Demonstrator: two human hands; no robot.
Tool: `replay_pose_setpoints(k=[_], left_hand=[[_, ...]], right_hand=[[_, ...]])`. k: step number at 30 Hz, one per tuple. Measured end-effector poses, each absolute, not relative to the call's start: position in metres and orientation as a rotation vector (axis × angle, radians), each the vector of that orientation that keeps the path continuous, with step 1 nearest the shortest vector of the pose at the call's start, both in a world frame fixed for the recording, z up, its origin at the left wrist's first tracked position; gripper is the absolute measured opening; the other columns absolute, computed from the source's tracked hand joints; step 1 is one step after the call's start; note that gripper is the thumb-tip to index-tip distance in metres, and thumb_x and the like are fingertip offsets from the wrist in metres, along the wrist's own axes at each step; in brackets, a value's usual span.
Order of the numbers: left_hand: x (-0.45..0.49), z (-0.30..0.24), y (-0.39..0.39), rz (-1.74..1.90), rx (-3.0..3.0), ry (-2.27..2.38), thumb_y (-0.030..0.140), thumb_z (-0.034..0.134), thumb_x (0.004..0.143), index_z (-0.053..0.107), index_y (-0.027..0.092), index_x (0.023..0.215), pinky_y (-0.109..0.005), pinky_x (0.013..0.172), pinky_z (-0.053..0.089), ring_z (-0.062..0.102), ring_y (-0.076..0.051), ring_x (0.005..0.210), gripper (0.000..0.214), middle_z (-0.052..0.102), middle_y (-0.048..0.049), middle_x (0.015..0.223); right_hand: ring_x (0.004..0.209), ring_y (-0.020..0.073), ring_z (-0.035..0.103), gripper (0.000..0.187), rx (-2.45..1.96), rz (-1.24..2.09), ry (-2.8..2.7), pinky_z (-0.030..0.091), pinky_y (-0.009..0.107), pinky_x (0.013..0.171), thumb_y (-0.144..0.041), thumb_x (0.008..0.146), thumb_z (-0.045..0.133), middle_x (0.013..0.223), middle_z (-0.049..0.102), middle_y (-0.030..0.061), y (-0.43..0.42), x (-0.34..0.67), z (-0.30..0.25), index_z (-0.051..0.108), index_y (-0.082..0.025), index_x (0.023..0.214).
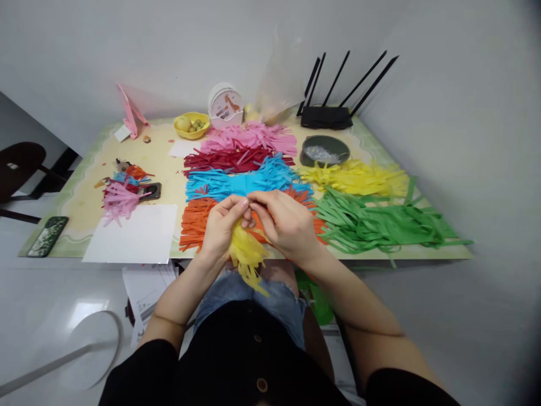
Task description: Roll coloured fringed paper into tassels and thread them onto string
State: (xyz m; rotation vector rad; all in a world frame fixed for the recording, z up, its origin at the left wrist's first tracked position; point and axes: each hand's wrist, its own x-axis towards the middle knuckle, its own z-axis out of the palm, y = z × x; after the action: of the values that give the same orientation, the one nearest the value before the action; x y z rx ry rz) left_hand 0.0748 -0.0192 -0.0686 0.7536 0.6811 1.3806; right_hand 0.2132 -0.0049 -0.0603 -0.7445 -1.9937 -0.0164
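Note:
A yellow paper tassel hangs fringe-down below my left hand, whose thumb and fingers are closed on its upper end. My right hand meets the left at the fingertips and pinches at the top of the same tassel; the exact spot between the fingers is hidden. Under and behind both hands lies orange fringed paper. Beyond it are rows of blue fringed paper, dark red fringed paper and pink fringed paper.
Right of my hands lie green fringed paper and yellow fringed paper. A dark bowl holds clear material. Behind it stands a black router. To the left are finished tassels, a white sheet and a phone.

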Motion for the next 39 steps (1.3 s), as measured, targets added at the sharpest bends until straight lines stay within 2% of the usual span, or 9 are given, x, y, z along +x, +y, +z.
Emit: replay_pose_setpoints(k=[10,13,18,20,25,28,33,36,39], left_hand=[[0.077,-0.082,-0.012,1.375,0.89,0.834,0.039,0.083,0.074,0.065,0.015,0.075,-0.021,0.056,0.043,0.049,-0.005,0.05,0.031,0.059,0.0032,0.06],[0.067,-0.086,-0.009,1.361,0.959,0.914,0.038,0.085,0.072,0.068,0.015,0.078,-0.021,0.053,0.041,0.05,-0.005,0.047,0.03,0.062,0.0027,0.06],[0.048,-0.09,0.006,1.427,0.974,0.953,0.035,0.091,0.063,0.067,0.015,0.075,-0.022,0.052,0.044,0.047,-0.006,0.043,0.033,0.058,0.0043,0.053],[0.05,-0.092,0.013,1.417,0.976,0.937,0.034,0.091,0.061,0.068,0.014,0.074,-0.022,0.051,0.044,0.046,-0.006,0.043,0.033,0.056,0.0042,0.052],[0.064,-0.09,0.016,1.357,0.974,0.923,0.04,0.085,0.072,0.072,0.013,0.08,-0.021,0.052,0.042,0.042,-0.005,0.047,0.031,0.055,0.0024,0.057],[0.054,-0.088,0.01,1.344,0.977,1.002,0.038,0.085,0.072,0.071,0.015,0.079,-0.022,0.053,0.042,0.043,-0.006,0.048,0.028,0.053,0.0029,0.056],[0.011,-0.092,-0.015,1.366,0.904,1.264,0.04,0.086,0.07,0.071,0.017,0.076,-0.023,0.056,0.043,0.048,-0.01,0.053,0.029,0.05,0.003,0.052],[-0.004,-0.095,-0.022,1.372,0.846,1.353,0.042,0.087,0.067,0.069,0.017,0.072,-0.023,0.054,0.043,0.046,-0.01,0.052,0.032,0.049,0.0028,0.052],[-0.002,-0.094,-0.01,1.306,0.856,1.347,0.042,0.087,0.067,0.067,0.017,0.07,-0.024,0.053,0.044,0.046,-0.01,0.051,0.032,0.046,0.0033,0.05]], right_hand=[[0.081,0.0172,0.072,0.015,-0.853,0.129,-1.915,0.057,0.029,0.078,-0.018,0.098,0.054,0.09,0.076,0.0046,-0.006,0.229,-0.067,0.069,-0.02,0.1],[0.076,0.0165,0.074,0.01,-1.124,0.22,-1.579,0.06,0.029,0.073,-0.023,0.094,0.062,0.093,0.077,0.0036,-0.011,0.3,-0.085,0.07,-0.022,0.1],[0.054,0.0134,0.069,0.012,-1.445,0.222,-1.09,0.055,0.02,0.053,-0.035,0.077,0.078,0.068,0.074,0.0054,-0.056,0.455,-0.145,0.07,-0.026,0.08],[0.05,0.0141,0.067,0.013,-1.504,0.207,-1.068,0.054,0.023,0.051,-0.035,0.079,0.075,0.066,0.073,0.0057,-0.063,0.481,-0.16,0.07,-0.024,0.083],[0.077,0.0212,0.073,0.018,-1.653,0.133,-1.317,0.059,0.036,0.078,-0.027,0.087,0.061,0.092,0.077,0.0095,0.031,0.455,-0.146,0.071,-0.017,0.098],[0.087,0.0215,0.071,0.023,-1.762,0.208,-1.557,0.053,0.035,0.089,-0.017,0.087,0.055,0.095,0.077,0.0123,0.134,0.435,-0.122,0.071,-0.014,0.103],[0.081,0.023,0.066,0.019,-1.78,0.265,-1.603,0.05,0.036,0.086,-0.006,0.077,0.053,0.084,0.075,0.0159,0.254,0.431,-0.103,0.071,-0.01,0.082],[0.078,0.021,0.065,0.02,-1.772,0.26,-1.526,0.051,0.034,0.08,-0.011,0.079,0.052,0.083,0.074,0.012,0.245,0.434,-0.112,0.07,-0.011,0.088],[0.076,0.019,0.066,0.023,-1.682,0.12,-1.478,0.052,0.032,0.075,-0.022,0.087,0.052,0.085,0.074,0.0073,0.165,0.444,-0.128,0.069,-0.016,0.101]])
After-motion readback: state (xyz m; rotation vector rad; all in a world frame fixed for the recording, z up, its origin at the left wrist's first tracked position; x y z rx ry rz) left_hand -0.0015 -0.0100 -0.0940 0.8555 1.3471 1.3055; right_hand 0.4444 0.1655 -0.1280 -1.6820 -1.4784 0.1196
